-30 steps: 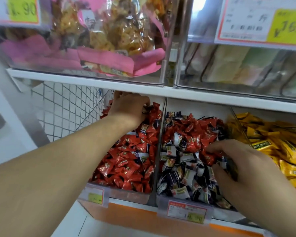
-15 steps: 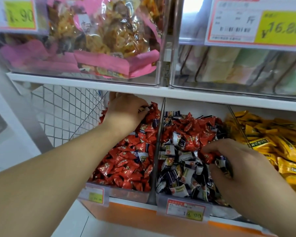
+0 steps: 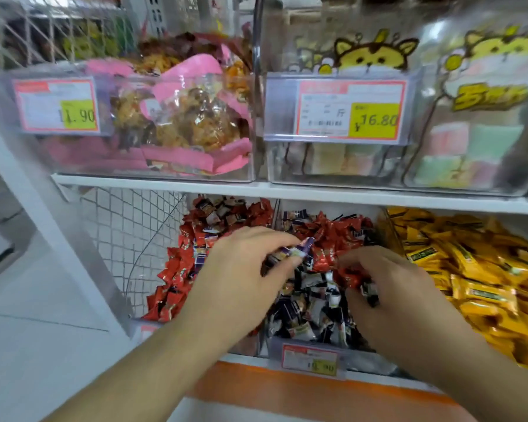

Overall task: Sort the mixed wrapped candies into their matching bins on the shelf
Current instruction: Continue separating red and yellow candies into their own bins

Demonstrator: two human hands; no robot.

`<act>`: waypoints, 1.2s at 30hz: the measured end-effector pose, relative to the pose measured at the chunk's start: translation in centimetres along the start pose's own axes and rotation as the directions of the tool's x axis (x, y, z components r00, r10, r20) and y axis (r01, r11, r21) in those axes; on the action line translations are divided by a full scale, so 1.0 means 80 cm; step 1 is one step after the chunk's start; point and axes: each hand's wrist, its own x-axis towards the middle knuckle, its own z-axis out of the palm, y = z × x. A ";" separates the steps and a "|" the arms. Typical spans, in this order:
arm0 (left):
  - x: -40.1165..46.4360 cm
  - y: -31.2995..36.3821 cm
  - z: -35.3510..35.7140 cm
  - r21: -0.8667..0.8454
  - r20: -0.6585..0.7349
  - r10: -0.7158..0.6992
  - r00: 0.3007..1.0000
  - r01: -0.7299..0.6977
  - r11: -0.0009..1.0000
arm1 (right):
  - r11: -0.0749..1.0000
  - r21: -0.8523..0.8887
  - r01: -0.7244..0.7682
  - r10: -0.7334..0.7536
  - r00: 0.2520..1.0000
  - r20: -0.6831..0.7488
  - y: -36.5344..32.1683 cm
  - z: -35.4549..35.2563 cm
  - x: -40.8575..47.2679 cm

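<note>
Two clear bins sit side by side on the lower shelf. The left bin holds mostly red wrapped candies point(image 3: 177, 269) with a few dark ones at the back. The middle bin point(image 3: 311, 345) holds dark purple-and-white candies point(image 3: 314, 312) in front and red ones point(image 3: 333, 229) behind. My left hand point(image 3: 241, 269) is over the divider and pinches a few dark purple candies point(image 3: 290, 252) in its fingertips. My right hand point(image 3: 390, 287) is in the middle bin, its fingers curled round several red candies point(image 3: 348, 274) and a dark one.
A bin of yellow wrapped candies point(image 3: 470, 269) stands to the right. The upper shelf point(image 3: 165, 182) carries clear boxes of pink snack packs point(image 3: 183, 123) and pastel sweets point(image 3: 457, 147), with price tags point(image 3: 348, 109). A wire mesh panel point(image 3: 128, 236) closes the left side.
My left hand has come out of the back of the red bin towards the middle bin with dark candies pinched in it. The right hand has gathered red candies. The view tilted upward.
</note>
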 end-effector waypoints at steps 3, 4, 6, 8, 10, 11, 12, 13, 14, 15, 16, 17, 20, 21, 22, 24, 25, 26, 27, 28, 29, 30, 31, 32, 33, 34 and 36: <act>0.004 0.024 0.030 0.015 0.083 0.051 0.995 -0.053 0.999 | 0.999 0.003 -0.048 0.048 0.997 -0.053 0.011 -0.015 -0.004; 0.004 0.028 0.042 0.040 0.113 0.064 0.992 -0.068 0.997 | 0.998 0.008 -0.064 0.064 0.996 -0.065 0.015 -0.020 -0.005; 0.001 0.032 0.059 0.146 0.188 0.070 0.980 -0.098 0.984 | 0.996 0.007 -0.087 0.087 0.993 -0.074 0.023 -0.027 -0.008; -0.002 0.032 0.063 0.215 0.246 0.068 0.967 -0.123 0.969 | 0.995 -0.023 -0.093 0.091 0.993 -0.076 0.027 -0.030 -0.009; -0.001 0.024 0.055 0.203 0.238 0.065 0.969 -0.116 0.972 | 0.996 -0.037 -0.087 0.084 0.994 -0.068 0.028 -0.030 -0.008; 0.002 0.018 0.048 0.179 0.205 0.048 0.978 -0.085 0.980 | 0.996 -0.033 -0.084 0.081 0.995 -0.060 0.027 -0.030 -0.006; 0.007 0.010 0.040 0.165 0.153 0.016 0.988 -0.042 0.985 | 0.997 -0.024 -0.080 0.078 0.995 -0.057 0.026 -0.030 -0.005; 0.013 -0.001 0.032 0.170 0.093 -0.026 0.995 0.010 0.985 | 0.997 -0.015 -0.078 0.077 0.995 -0.056 0.025 -0.029 -0.004; 0.021 -0.013 0.024 0.186 0.038 -0.077 0.996 0.069 0.980 | 0.997 -0.012 -0.080 0.080 0.995 -0.056 0.024 -0.027 -0.002; 0.030 -0.029 0.018 0.205 -0.005 -0.126 0.992 0.125 0.971 | 0.996 -0.016 -0.084 0.083 0.995 -0.054 0.023 -0.023 -0.001; 0.039 -0.046 0.012 0.222 -0.036 -0.164 0.986 0.168 0.961 | 0.996 -0.025 -0.084 0.083 0.995 -0.053 0.023 -0.019 0.001; 0.050 -0.063 0.008 0.235 -0.060 -0.190 0.980 0.199 0.951 | 0.996 -0.033 -0.078 0.076 0.996 -0.051 0.021 -0.015 0.002; 0.084 -0.115 0.003 0.345 -0.076 -0.220 0.973 0.232 0.909 | 0.999 -0.023 -0.045 0.044 0.999 -0.021 0.014 -0.002 0.004; 0.095 -0.127 0.003 0.391 -0.050 -0.243 0.969 0.243 0.888 | 0.999 -0.018 -0.028 0.028 1.000 -0.003 0.014 0.003 0.005; 0.104 -0.136 0.002 0.412 -0.015 -0.272 0.962 0.253 0.875 | 1.000 -0.017 -0.015 0.016 1.000 0.013 0.014 0.009 0.007; 0.118 -0.150 0.003 0.405 0.046 -0.304 0.952 0.261 0.876 | 0.999 -0.026 -0.018 0.019 0.999 0.036 0.014 0.019 0.012; 0.122 -0.156 0.004 0.402 0.068 -0.317 0.946 0.265 0.877 | 0.999 -0.039 -0.015 0.017 0.999 0.039 0.015 0.023 0.015; 0.125 -0.161 0.005 0.401 0.083 -0.330 0.940 0.272 0.875 | 0.999 -0.047 -0.013 0.015 0.999 0.045 0.016 0.027 0.017; 0.126 -0.165 0.006 0.398 0.098 -0.345 0.933 0.281 0.873 | 0.999 -0.043 -0.015 0.017 0.999 0.052 0.015 0.029 0.019; 0.126 -0.168 0.007 0.393 0.114 -0.351 0.929 0.282 0.875 | 0.999 -0.034 -0.014 0.016 0.999 0.051 0.015 0.031 0.021; 0.125 -0.168 0.008 0.385 0.130 -0.348 0.928 0.276 0.880 | 1.000 -0.027 -0.010 0.011 0.999 0.047 0.016 0.033 0.021; 0.124 -0.167 0.009 0.380 0.134 -0.342 0.930 0.271 0.885 | 1.000 -0.021 -0.003 0.004 0.999 0.042 0.017 0.034 0.022; 0.123 -0.166 0.011 0.376 0.123 -0.332 0.935 0.266 0.888 | 1.000 -0.021 0.005 -0.004 0.999 0.037 0.017 0.034 0.022; 0.122 -0.163 0.011 0.375 0.099 -0.316 0.943 0.259 0.890 | 1.000 -0.026 0.011 -0.010 0.999 0.033 0.018 0.034 0.022; 0.120 -0.161 0.011 0.375 0.076 -0.303 0.950 0.254 0.892 | 0.999 -0.031 0.016 -0.015 0.999 0.031 0.019 0.034 0.022; 0.118 -0.160 0.012 0.368 0.052 -0.289 0.956 0.251 0.895 | 0.999 -0.031 0.018 -0.017 0.999 0.030 0.019 0.034 0.022; 0.113 -0.157 0.011 0.340 0.023 -0.270 0.962 0.247 0.908 | 0.999 -0.028 0.016 -0.015 0.999 0.028 0.018 0.033 0.020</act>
